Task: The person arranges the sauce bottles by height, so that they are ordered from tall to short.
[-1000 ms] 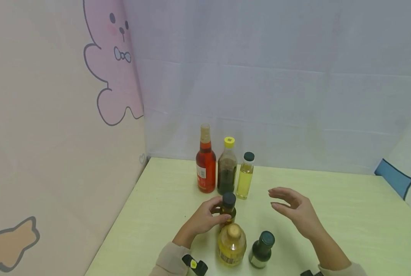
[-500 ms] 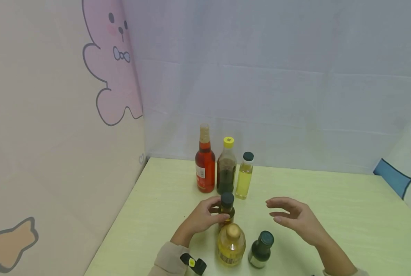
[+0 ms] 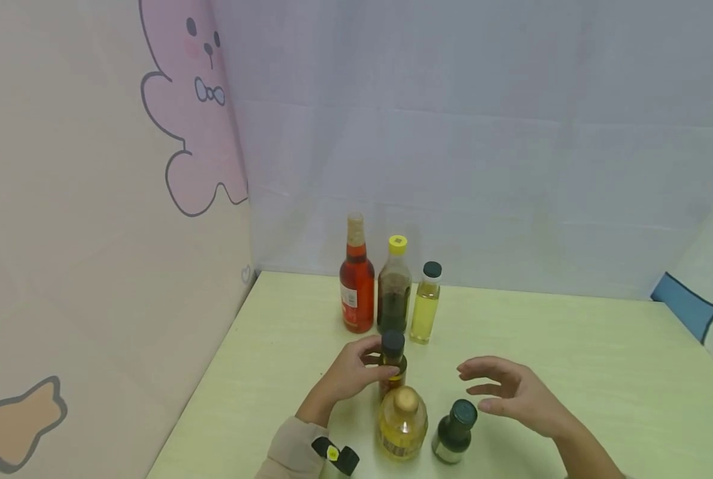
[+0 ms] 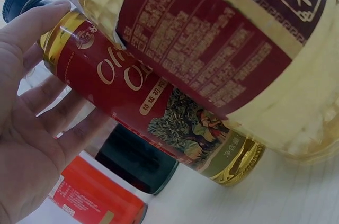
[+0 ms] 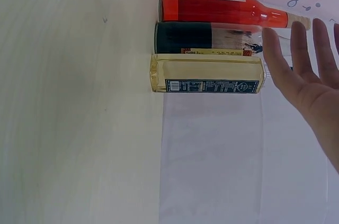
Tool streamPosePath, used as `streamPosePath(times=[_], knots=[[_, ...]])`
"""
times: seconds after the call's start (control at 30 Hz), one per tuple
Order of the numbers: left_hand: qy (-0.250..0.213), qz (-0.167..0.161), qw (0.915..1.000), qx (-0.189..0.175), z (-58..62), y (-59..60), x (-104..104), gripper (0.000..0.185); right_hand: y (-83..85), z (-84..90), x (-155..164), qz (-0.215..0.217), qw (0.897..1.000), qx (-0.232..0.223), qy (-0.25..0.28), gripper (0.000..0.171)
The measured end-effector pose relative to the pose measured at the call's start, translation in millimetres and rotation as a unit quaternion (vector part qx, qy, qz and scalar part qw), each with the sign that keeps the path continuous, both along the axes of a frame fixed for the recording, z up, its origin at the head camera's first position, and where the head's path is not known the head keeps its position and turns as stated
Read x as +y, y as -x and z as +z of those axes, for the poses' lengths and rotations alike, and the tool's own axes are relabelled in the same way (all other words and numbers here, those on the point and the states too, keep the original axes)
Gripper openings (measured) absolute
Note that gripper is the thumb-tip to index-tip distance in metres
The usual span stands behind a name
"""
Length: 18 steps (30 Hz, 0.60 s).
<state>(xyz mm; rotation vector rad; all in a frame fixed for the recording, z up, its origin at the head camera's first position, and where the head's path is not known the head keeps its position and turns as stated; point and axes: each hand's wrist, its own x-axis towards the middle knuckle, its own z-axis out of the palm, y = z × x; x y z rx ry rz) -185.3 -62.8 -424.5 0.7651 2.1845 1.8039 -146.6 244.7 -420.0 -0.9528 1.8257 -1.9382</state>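
On the pale green table (image 3: 572, 346), the left hand (image 3: 347, 374) grips a small dark-capped bottle with a red label (image 3: 393, 362), the fingers curled round its body and the thumb on the near side; the left wrist view shows the fingers (image 4: 37, 97) wrapped against the red label of that bottle (image 4: 148, 102). This bottle stands upright toward the near edge, left of the table's middle. Just in front of it, touching or nearly so, stands a wide bottle of yellow oil (image 3: 401, 426) with a tan cap. To its right, close to the near edge, is a short dark green bottle (image 3: 454, 432). The right hand (image 3: 514, 396) hovers above the table just beside the green bottle's cap, holding nothing, fingers spread and slightly bent. Toward the far edge three bottles stand in a tight row: a red one (image 3: 357, 286), a dark one with a yellow cap (image 3: 394, 293) and a pale yellow one with a dark cap (image 3: 425, 306).
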Motion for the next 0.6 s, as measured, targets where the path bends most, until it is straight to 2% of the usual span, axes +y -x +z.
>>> streamPosePath(times=[0.1,0.23,0.4,0.6], knots=[[-0.003,0.006,1.0,-0.005,2.0,0.0,0.5,0.031,-0.7,-2.1,0.7,0.007,1.0,-0.003,-0.005,0.043],[-0.013,0.01,0.9998,-0.015,-2.0,2.0,0.0,0.031,-0.8,-4.7,-0.1,0.015,1.0,0.004,-0.006,0.043],[-0.029,0.001,0.9996,-0.006,-2.6,4.6,0.3,0.033,-0.1,-5.8,-1.8,0.035,0.999,0.006,-0.004,0.043],[-0.011,0.012,0.9998,-0.015,6.5,6.2,1.7,0.036,3.7,-9.2,-3.7,0.075,0.996,0.035,-0.021,0.046]])
